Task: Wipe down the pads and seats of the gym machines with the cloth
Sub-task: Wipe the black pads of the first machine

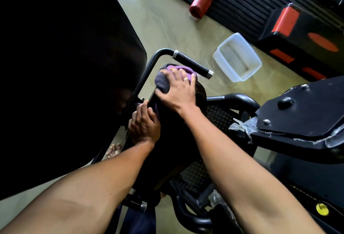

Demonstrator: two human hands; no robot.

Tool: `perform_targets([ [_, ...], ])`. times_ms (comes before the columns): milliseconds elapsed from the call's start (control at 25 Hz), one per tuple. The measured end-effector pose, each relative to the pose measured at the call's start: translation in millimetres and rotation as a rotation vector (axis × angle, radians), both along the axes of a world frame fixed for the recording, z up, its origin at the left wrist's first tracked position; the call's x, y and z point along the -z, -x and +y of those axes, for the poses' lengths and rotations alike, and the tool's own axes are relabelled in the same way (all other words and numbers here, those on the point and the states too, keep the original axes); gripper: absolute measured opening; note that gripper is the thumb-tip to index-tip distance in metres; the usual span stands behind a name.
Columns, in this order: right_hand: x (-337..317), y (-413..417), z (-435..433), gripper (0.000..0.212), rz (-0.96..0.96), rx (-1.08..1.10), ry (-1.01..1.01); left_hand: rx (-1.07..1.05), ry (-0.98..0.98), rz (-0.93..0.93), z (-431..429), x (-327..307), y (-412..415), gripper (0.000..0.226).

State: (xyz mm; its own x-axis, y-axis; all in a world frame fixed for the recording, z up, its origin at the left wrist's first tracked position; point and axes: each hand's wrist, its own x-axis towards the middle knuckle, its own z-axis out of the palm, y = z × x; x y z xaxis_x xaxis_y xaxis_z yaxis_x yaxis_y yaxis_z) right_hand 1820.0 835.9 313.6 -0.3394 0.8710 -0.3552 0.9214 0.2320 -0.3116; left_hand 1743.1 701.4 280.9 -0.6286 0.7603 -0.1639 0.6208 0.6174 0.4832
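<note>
Cloth (163,81), purple and bunched, lies at the centre of the frame on the far end of a narrow black pad (167,140); the right hand (176,90) presses it down with fingers spread, while the left hand (144,125), just below and left of it, grips the pad's side edge, fingers curled round it; the two hands are near but apart. By my judgement the wipe of this pad is mid-way; whether the large dark pad (65,66) at upper left or the black seat (297,114) at right, with torn plastic wrap at its edge, are done cannot be told. A clear plastic tub (217,57) stands on the floor at upper right. No brand, label or writing is readable.
</note>
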Motion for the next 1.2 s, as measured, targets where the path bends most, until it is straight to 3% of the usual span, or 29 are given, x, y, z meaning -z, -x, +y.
perform_targets([
  [200,-2,-74,-27,0.079,0.187,-0.356,-0.007,-0.002,0.011,0.005,-1,-4,-1,0.046],
  [400,0,-29,30,0.077,0.078,-0.154,0.027,0.015,0.01,0.013,-1,-4,-1,0.045],
  [520,-3,19,19,0.067,-0.064,-0.419,-0.005,-0.018,0.021,0.019,-1,-8,-1,0.043],
  [640,-5,24,11,0.071,-0.069,-0.594,0.002,-0.01,0.016,0.078,-3,-8,-3,0.039],
  [760,-13,-1,41,0.077,0.054,-0.333,0.094,0.009,0.037,0.015,-1,-5,0,0.046],
  [840,-15,-32,52,0.063,0.163,0.016,0.185,-0.003,0.035,0.006,-1,-4,-1,0.047],
  [920,-17,-56,43,0.057,0.193,0.172,0.213,-0.002,0.024,0.015,-1,-3,-2,0.046],
  [1040,-11,-38,30,0.059,0.165,0.071,0.048,-0.003,0.019,0.016,-1,-1,-1,0.047],
  [1200,-1,18,18,0.065,-0.024,-0.289,-0.011,0.005,0.017,0.035,-2,1,-2,0.046],
])
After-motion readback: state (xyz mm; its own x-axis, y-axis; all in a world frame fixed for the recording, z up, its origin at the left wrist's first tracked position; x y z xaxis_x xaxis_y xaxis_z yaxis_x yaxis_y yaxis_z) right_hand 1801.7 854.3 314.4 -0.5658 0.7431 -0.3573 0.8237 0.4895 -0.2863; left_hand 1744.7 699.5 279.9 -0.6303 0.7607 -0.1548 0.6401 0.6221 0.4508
